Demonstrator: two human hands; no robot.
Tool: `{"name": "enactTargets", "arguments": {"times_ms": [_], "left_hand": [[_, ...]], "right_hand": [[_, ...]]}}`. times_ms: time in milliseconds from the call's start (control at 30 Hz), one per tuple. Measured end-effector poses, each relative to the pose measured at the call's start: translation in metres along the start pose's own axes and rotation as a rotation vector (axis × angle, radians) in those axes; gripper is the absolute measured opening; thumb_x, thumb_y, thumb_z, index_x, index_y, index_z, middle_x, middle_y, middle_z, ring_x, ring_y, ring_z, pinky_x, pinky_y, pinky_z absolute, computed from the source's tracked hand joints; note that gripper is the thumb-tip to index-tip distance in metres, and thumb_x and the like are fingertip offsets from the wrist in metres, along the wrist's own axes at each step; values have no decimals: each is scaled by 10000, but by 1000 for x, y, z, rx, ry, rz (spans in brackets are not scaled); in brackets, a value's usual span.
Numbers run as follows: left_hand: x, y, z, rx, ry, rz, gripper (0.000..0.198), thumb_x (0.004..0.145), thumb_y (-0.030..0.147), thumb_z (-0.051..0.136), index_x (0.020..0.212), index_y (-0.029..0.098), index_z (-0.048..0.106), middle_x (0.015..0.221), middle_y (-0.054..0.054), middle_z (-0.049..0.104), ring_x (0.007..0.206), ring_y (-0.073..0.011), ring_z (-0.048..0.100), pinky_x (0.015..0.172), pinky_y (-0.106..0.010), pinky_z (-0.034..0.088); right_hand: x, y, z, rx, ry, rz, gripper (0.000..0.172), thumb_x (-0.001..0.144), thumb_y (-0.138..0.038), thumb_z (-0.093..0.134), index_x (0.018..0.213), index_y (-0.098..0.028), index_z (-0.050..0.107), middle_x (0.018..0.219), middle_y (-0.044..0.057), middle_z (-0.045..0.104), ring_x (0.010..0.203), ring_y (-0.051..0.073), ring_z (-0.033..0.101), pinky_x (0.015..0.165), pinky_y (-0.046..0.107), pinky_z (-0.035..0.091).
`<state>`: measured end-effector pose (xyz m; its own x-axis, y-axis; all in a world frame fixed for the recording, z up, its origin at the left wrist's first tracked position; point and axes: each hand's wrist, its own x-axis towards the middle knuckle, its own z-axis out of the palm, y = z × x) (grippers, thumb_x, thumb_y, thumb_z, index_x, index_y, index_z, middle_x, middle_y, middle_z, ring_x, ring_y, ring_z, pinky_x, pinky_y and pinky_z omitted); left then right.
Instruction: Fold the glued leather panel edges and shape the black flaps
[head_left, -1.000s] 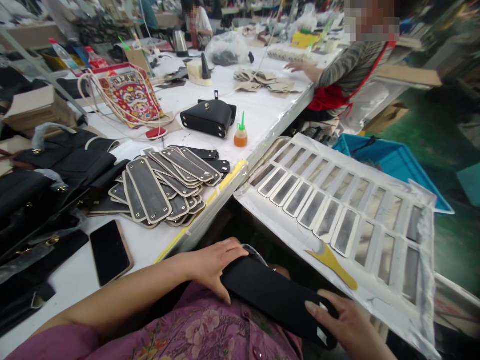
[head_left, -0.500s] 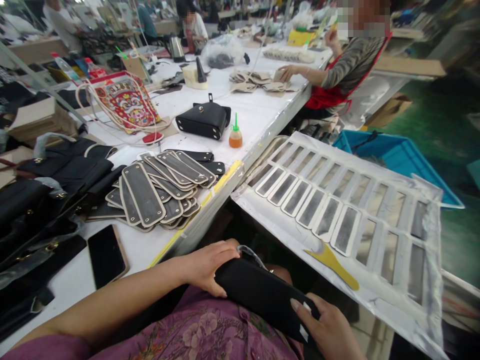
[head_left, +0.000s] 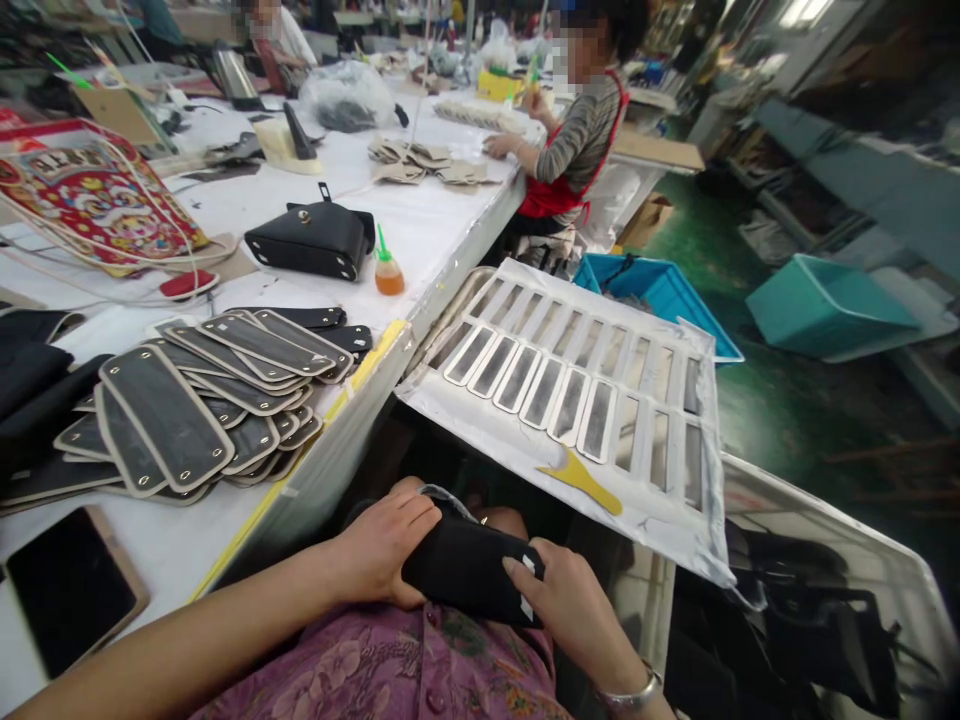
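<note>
A black leather piece [head_left: 465, 570] lies across my lap, in front of the white table [head_left: 450, 225]. My left hand [head_left: 379, 550] curls round its left end, fingers closed on it. My right hand [head_left: 577, 610] grips its right end, thumb on top beside small white tape marks. A pile of several grey oblong panels with tan edges [head_left: 202, 395] lies on the table to my left. To the right leans a white board [head_left: 577, 400] with rows of slots, some holding grey panels, and a yellow scraper [head_left: 581, 480] rests on its lower edge.
A phone [head_left: 67, 590] lies at the table's near edge. A black bag [head_left: 311, 240], an orange glue bottle [head_left: 388, 272] and a patterned bag [head_left: 97, 200] stand further back. A co-worker in a red apron [head_left: 574, 150] handles tan pieces. Blue bins [head_left: 660, 295] sit on the floor.
The view has swung right. My hands have drawn closer together on the black piece, which now looks shorter between them. The co-worker's hand has moved over the tan pieces.
</note>
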<state>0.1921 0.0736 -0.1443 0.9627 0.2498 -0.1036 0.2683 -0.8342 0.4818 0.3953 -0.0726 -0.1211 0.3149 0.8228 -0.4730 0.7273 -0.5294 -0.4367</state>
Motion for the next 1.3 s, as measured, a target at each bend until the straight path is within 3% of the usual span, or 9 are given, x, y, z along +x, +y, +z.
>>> {"name": "enactTargets", "arguments": {"times_ms": [133, 300, 500, 667, 800, 867, 1000, 1133, 1300], "left_hand": [[-3, -1, -4, -16, 0, -3, 713, 480, 376, 756, 1086, 131, 472, 1138, -128, 512, 1051, -298, 452, 974, -431, 357], [1, 3, -3, -11, -39, 0, 803, 486, 370, 773, 1173, 133, 431, 1190, -132, 486, 1096, -302, 433, 984, -436, 351], [16, 14, 9, -14, -124, 73, 852, 574, 365, 747, 1288, 142, 340, 1282, -151, 429, 1187, -318, 380, 1038, -479, 273], [24, 19, -15, -165, -219, 150, 717, 692, 260, 615, 1327, 167, 296, 1350, -115, 373, 1236, -276, 345, 1065, -426, 261], [32, 23, -30, -239, -295, 133, 550, 761, 194, 498, 1295, 191, 363, 1317, -85, 428, 1211, -250, 393, 1055, -411, 278], [37, 29, -22, -224, -254, 81, 509, 793, 308, 535, 1272, 199, 400, 1274, -83, 466, 1176, -257, 423, 1034, -415, 302], [47, 46, 11, -112, -134, 79, 850, 587, 536, 730, 1273, 164, 392, 1257, -121, 464, 1133, -309, 430, 1000, -447, 324], [53, 56, 29, -23, -84, 102, 833, 531, 460, 767, 1202, 99, 431, 1188, -145, 488, 1061, -303, 455, 978, -423, 337], [56, 60, 25, 24, -81, 123, 714, 552, 424, 715, 1130, 87, 467, 1086, -132, 518, 987, -285, 474, 935, -398, 368]], "right_hand": [[-7, 9, -3, 53, 10, 24, 331, 853, -444, 436, 653, -183, 477, 640, 48, 593, 586, 168, 538, 530, 263, 294], [-20, 33, 6, 444, -95, 107, 362, 868, -470, 422, 646, -186, 456, 471, -3, 558, 450, 145, 563, 471, 228, 354], [-25, 45, 22, 659, -100, 122, 389, 856, -485, 435, 636, -166, 467, 525, 3, 587, 394, 119, 539, 376, 192, 338], [-23, 50, 27, 764, -119, 134, 354, 835, -452, 471, 630, -165, 451, 487, -16, 551, 357, 95, 492, 338, 167, 315], [-22, 53, 28, 771, -138, 120, 343, 835, -438, 466, 627, -167, 438, 480, -18, 544, 345, 89, 477, 320, 158, 293], [-22, 54, 28, 770, -143, 119, 334, 831, -430, 470, 627, -167, 438, 479, -20, 542, 343, 91, 477, 315, 158, 292], [-23, 55, 27, 769, -151, 103, 339, 828, -435, 470, 622, -167, 438, 474, -22, 535, 343, 89, 473, 316, 157, 298], [-24, 53, 26, 778, -169, 106, 350, 827, -447, 468, 617, -168, 437, 473, -27, 523, 338, 84, 463, 321, 159, 307], [-28, 48, 28, 698, -111, 130, 387, 850, -473, 429, 619, -165, 464, 492, -9, 543, 357, 92, 493, 329, 163, 286]]}}
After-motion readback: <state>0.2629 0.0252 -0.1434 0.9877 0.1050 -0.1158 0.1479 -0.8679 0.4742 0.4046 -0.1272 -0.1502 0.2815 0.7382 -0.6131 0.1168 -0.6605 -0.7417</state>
